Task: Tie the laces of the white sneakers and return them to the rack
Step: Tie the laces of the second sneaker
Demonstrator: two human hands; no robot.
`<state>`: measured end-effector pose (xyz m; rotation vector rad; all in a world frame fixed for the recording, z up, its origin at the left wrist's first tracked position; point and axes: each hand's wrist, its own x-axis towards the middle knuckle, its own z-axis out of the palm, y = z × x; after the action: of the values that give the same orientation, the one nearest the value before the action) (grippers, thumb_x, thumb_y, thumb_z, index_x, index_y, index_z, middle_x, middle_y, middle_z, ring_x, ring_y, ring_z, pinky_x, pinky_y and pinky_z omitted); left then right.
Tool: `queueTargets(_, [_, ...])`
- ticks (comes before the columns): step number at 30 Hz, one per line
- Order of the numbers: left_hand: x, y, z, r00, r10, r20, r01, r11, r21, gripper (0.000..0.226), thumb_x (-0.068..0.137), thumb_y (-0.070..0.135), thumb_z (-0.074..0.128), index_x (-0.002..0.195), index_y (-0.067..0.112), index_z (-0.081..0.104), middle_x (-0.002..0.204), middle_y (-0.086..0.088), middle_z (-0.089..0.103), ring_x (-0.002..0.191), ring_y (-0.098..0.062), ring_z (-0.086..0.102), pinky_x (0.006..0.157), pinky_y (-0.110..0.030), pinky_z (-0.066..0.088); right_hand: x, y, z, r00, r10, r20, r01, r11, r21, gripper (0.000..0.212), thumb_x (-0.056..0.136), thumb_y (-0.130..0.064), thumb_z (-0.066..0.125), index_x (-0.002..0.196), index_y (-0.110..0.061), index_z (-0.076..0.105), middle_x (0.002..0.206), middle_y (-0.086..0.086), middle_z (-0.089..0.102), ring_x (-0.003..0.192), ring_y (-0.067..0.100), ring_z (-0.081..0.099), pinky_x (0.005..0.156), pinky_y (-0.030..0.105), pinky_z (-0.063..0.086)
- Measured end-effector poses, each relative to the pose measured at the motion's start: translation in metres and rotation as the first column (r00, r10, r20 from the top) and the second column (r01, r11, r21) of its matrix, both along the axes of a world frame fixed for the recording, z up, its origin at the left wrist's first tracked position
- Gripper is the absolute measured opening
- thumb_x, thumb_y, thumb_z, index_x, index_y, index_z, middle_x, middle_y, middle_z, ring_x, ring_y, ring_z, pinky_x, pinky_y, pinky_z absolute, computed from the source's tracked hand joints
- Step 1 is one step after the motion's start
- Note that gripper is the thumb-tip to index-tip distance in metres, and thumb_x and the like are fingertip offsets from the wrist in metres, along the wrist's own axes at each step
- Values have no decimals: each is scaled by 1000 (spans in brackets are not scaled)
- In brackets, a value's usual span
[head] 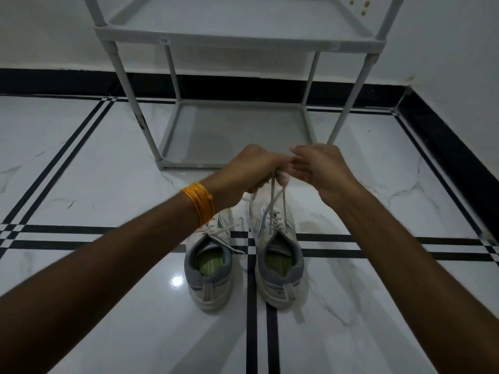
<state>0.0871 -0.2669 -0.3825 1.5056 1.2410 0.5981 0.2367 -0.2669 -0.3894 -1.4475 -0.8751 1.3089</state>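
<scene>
Left hand (249,170): clenched on the laces (278,198) of the right sneaker (278,255), pulled up taut.
Right hand (321,168): pinching the same laces, touching the left hand.
Left sneaker (209,268): just beside, laces loose.
Rack (237,39): grey, beyond the sneakers.
Floor (108,184): white marble, black stripes.

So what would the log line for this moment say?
step: tying | hands: pinching right sneaker's laces | left sneaker: untied | rack: empty
</scene>
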Motion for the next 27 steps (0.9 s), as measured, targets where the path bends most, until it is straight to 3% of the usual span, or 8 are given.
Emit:
queueTargets(3, [-2, 7, 3, 981, 6, 193, 49, 958, -282, 23, 89, 25, 51, 72, 13, 62, 48, 8, 34, 39, -7, 25, 35, -17, 23, 0, -22, 15, 958, 60, 280, -105, 983, 149, 25, 92, -28, 61, 104, -6, 64, 85, 5, 69, 73, 11, 71, 62, 21, 59])
queueTargets(7, [-1, 8, -2, 960, 75, 271, 13, 950, -311, 33, 91, 25, 48, 58, 21, 47, 44, 11, 29, 38, -7, 22, 35, -18, 21, 3, -45, 24, 842, 394, 368, -423, 906, -3, 30, 87, -28, 70, 114, -19, 59, 89, 4, 70, 76, 15, 72, 57, 25, 56])
queueTargets(10, [-2, 8, -4, 965, 77, 250, -9, 965, -264, 32, 92, 26, 49, 61, 19, 55, 46, 10, 31, 41, -9, 23, 35, -18, 23, 12, -48, 19, 832, 342, 437, -374, 927, -14, 19, 87, -27, 69, 102, -15, 66, 67, 0, 65, 56, 8, 58, 48, 19, 43])
queueTargets(15, [-14, 9, -12, 997, 75, 15, -75, 997, -16, 31, 93, 25, 55, 93, 1, 75, 47, 14, 45, 47, -7, 40, 45, -18, 33, 33, -37, 12, 711, 97, 697, -222, 971, 91, 26, 82, -38, 72, 72, -14, 74, 75, -4, 71, 76, 1, 62, 68, 22, 44])
queueTargets(19, [-40, 13, -48, 800, 270, -536, 121, 802, 585, 14, 88, 4, 55, 99, 6, 63, 72, -3, 62, 65, -25, 58, 58, -32, 45, 59, -32, -11, 352, -5, 936, -68, 997, 30, 26, 82, -32, 72, 65, -12, 69, 62, 3, 66, 58, 17, 60, 55, 23, 41])
queueTargets(22, [-70, 11, -76, 570, 294, -767, 304, 792, 530, 25, 84, 2, 55, 108, 6, 62, 83, -13, 66, 74, -36, 62, 64, -37, 47, 71, -33, -33, 173, 74, 982, 56, 995, -85, 17, 80, -23, 70, 71, -8, 70, 59, 3, 59, 50, 16, 49, 49, 20, 31])
queueTargets(24, [-75, 4, -86, 412, 221, -884, 359, 852, 380, 27, 89, 13, 56, 115, 11, 62, 107, -14, 66, 92, -35, 65, 73, -37, 48, 69, -34, -46, 172, 239, 955, 81, 963, -256, 16, 79, -26, 71, 82, -10, 71, 70, 3, 63, 57, 17, 51, 51, 21, 33])
queueTargets(27, [-61, -6, -94, 464, 204, -862, 366, 842, 397, 33, 90, 21, 59, 122, 14, 61, 126, -11, 57, 95, -30, 65, 74, -36, 48, 58, -37, -62, 165, 469, 868, -13, 881, -474, 26, 79, -29, 73, 101, -15, 70, 99, 5, 69, 83, 23, 61, 65, 26, 41])
